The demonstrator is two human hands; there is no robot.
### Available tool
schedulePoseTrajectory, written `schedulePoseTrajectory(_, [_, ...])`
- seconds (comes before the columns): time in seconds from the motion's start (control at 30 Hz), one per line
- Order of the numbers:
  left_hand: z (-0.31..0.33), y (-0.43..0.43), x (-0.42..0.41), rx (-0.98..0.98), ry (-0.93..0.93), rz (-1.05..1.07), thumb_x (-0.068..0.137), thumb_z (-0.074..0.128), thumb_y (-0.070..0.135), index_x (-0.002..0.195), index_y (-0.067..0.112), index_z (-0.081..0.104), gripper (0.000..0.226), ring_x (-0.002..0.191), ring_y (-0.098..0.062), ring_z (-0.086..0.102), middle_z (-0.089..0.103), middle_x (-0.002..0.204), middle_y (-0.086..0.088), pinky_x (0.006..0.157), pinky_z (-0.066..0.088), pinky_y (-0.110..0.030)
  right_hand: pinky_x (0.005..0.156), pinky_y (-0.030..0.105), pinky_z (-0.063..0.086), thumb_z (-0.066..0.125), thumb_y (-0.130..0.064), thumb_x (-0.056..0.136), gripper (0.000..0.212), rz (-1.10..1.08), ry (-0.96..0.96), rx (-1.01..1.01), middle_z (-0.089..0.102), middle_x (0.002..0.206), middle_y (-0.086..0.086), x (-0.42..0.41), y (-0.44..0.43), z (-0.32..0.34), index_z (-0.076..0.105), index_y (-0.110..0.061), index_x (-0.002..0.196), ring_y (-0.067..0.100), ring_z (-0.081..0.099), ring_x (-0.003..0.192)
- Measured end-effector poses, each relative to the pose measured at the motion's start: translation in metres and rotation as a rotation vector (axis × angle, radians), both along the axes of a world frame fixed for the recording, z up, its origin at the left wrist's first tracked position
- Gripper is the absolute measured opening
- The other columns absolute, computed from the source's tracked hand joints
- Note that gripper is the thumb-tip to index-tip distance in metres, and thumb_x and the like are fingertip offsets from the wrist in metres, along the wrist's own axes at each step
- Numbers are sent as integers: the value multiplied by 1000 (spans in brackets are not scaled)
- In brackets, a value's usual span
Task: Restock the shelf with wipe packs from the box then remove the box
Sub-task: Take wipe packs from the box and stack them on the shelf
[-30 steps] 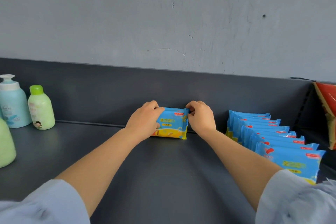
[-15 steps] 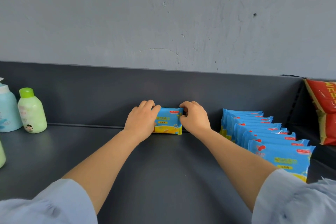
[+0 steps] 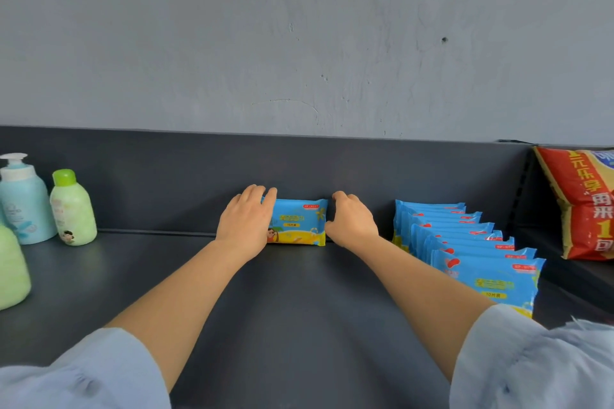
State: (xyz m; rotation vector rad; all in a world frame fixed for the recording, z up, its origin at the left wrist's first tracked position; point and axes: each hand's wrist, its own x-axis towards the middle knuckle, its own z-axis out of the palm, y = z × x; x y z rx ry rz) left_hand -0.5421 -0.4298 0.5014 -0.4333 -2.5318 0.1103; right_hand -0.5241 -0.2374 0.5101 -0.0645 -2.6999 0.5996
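A blue and yellow wipe pack [image 3: 299,222] stands upright against the dark back panel of the shelf [image 3: 299,309]. My left hand [image 3: 244,226] covers its left end, fingers laid over the top left corner. My right hand [image 3: 352,222] sits at its right end with the fingers curled and apart, just off the top right corner, thumb at the pack's edge. A row of several identical wipe packs [image 3: 465,242] stands on the right, running toward me. No box is in view.
A pale blue pump bottle [image 3: 23,202] and a green bottle [image 3: 71,209] stand at the far left, with another green bottle [image 3: 11,269] nearer. A red bag [image 3: 581,202] leans beyond a divider on the right. Grey wall behind.
The pack has been set upright against the back panel. My hands have spread apart along it, and my right fingers have come off its top corner.
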Motion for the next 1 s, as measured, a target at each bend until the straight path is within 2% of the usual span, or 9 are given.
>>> schedulePoseTrajectory(0.17, [3, 0, 20, -13, -21, 48, 82, 71, 17, 147, 11, 24, 80, 142, -24, 25, 33, 147, -8, 113, 29, -35, 78, 34, 52, 65, -17, 84, 54, 13, -21, 64, 50, 123, 8, 17, 1, 4, 40, -13, 133, 22, 53, 108])
schedulePoseTrajectory(0.3, [6, 1, 47, -11, -38, 84, 83, 71, 21, 144, 13, 29, 75, 134, -21, 34, 38, 143, -5, 104, 38, -32, 74, 32, 49, 65, -20, 83, 53, 56, -17, 115, 51, 117, 7, 37, 2, 4, 42, -14, 130, 21, 51, 105])
schedulePoseTrajectory(0.47, [5, 3, 91, -28, -102, 154, 88, 66, 23, 148, 14, 24, 74, 132, -21, 36, 38, 142, -5, 99, 42, -32, 73, 31, 45, 63, -19, 84, 50, 102, -21, 169, 50, 118, 7, 72, 3, -1, 42, -13, 130, 22, 49, 108])
schedulePoseTrajectory(0.57, [5, 3, 121, -22, -125, 190, 88, 66, 22, 144, 14, 30, 67, 128, -20, 40, 41, 139, -4, 94, 44, -32, 72, 31, 42, 61, -18, 85, 49, 122, -30, 205, 48, 121, 7, 97, 5, -3, 42, -13, 130, 24, 47, 111])
schedulePoseTrajectory(0.77, [10, 5, 178, -26, -116, 198, 88, 66, 23, 143, 14, 31, 65, 125, -20, 43, 43, 136, -4, 92, 45, -32, 74, 31, 40, 58, -16, 86, 44, 126, -25, 245, 47, 122, 8, 149, 12, 1, 44, -12, 126, 26, 44, 114])
schedulePoseTrajectory(0.87, [14, 5, 205, -22, -98, 172, 88, 66, 26, 143, 14, 31, 65, 125, -21, 43, 44, 136, -4, 93, 46, -33, 79, 32, 41, 59, -16, 87, 47, 114, -17, 247, 47, 125, 8, 176, 17, 5, 43, -14, 131, 26, 45, 116])
schedulePoseTrajectory(1.0, [14, 7, 243, -18, -93, 119, 90, 64, 27, 148, 15, 24, 72, 128, -22, 41, 42, 138, -4, 95, 46, -34, 82, 33, 43, 59, -17, 87, 46, 69, -16, 243, 47, 124, 9, 220, 24, 4, 45, -13, 130, 27, 46, 117])
